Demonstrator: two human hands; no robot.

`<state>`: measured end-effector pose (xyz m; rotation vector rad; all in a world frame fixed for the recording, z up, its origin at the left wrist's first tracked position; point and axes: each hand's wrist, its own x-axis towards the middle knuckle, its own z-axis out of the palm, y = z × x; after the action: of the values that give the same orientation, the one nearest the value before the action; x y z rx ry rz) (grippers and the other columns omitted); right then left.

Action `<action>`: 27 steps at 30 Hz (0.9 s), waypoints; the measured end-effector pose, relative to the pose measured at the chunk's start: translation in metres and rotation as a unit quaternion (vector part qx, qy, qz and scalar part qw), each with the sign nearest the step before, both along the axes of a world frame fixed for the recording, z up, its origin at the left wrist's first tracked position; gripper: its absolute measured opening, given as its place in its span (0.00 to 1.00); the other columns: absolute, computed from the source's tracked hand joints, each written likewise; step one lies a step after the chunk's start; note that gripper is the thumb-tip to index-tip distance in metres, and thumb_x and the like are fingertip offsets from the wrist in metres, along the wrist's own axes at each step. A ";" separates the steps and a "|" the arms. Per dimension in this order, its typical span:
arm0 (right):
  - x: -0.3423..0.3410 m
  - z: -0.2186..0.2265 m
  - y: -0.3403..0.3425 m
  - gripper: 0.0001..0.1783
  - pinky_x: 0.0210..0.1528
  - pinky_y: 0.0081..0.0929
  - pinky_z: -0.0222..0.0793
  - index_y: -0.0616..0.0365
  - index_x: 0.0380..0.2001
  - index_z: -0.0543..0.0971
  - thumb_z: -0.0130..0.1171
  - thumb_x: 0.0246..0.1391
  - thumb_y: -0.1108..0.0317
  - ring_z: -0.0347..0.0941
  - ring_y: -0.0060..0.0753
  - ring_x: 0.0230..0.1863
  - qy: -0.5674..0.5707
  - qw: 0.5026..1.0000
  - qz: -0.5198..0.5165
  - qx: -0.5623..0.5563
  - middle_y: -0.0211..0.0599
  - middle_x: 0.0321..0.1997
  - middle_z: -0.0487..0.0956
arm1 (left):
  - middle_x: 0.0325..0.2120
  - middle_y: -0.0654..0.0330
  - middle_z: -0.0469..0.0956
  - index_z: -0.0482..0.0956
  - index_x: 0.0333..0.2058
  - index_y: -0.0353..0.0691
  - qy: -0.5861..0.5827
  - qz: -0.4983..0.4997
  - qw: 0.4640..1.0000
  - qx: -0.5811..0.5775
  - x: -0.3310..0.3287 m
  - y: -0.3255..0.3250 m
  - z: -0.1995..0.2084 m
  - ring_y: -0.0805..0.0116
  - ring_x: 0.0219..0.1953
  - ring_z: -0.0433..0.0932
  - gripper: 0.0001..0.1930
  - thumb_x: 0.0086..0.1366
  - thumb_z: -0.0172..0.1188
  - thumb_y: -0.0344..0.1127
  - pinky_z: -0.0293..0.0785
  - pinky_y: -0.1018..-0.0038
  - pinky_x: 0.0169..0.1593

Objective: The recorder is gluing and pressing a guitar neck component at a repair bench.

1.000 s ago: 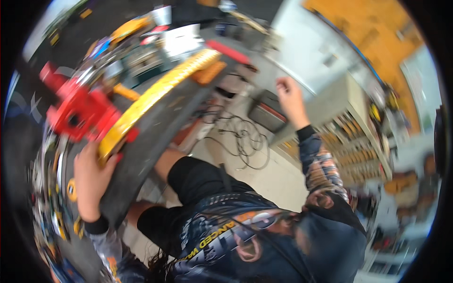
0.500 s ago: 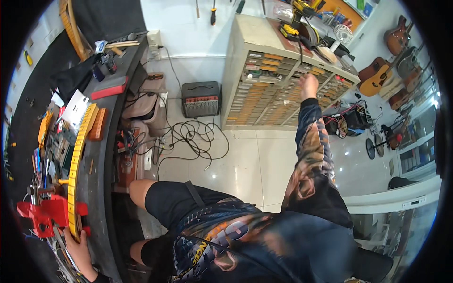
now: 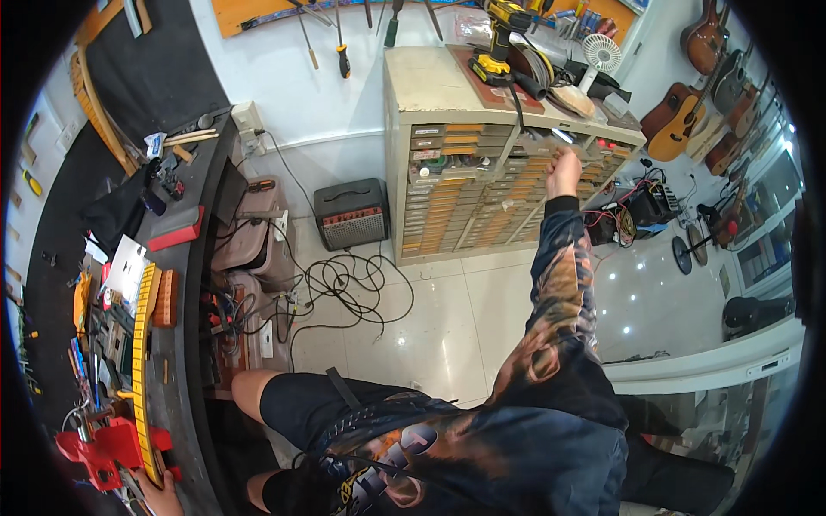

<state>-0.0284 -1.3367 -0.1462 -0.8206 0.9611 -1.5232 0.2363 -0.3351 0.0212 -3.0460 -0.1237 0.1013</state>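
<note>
At the lower left, my left hand (image 3: 158, 495) grips the near end of a yellow-topped guitar neck (image 3: 140, 361), thumb and fingers on either side of it. The neck lies lengthwise along the dark bench, its near part at a red vise (image 3: 103, 451). My right arm stretches far out to a beige cabinet of small drawers (image 3: 447, 206). In front of its upper drawers, my right hand (image 3: 564, 175) has its fingers curled closed. A small, shiny pale piece (image 3: 562, 136) shows just beyond the fingertips; whether the hand holds it is unclear.
A yellow-black cordless drill (image 3: 495, 52) and a small white fan (image 3: 601, 56) stand on the cabinet. Looped black cable (image 3: 353, 288) lies on the floor by an amplifier (image 3: 351, 213). Tools crowd the bench (image 3: 185, 344). Guitars (image 3: 675, 125) hang at the right.
The whole view has shifted, with the bench and vise lower in it. A shiny pale piece now shows by my right fingertips at the drawers. My left hand stays on the neck's end.
</note>
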 end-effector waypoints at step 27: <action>-0.122 0.079 0.016 0.12 0.68 0.51 0.76 0.52 0.49 0.89 0.63 0.68 0.64 0.81 0.64 0.63 0.693 0.687 -0.157 -0.150 0.46 0.58 0.89 | 0.81 0.34 0.60 0.64 0.81 0.34 -0.027 -0.015 0.998 -0.051 -0.010 -0.038 0.012 0.33 0.82 0.59 0.51 0.72 0.77 0.58 0.57 0.46 0.83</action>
<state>-0.1503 -1.3204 -0.0673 -2.2922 2.0144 -1.1376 0.2266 -0.3733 0.0336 -3.1529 -0.0801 0.0240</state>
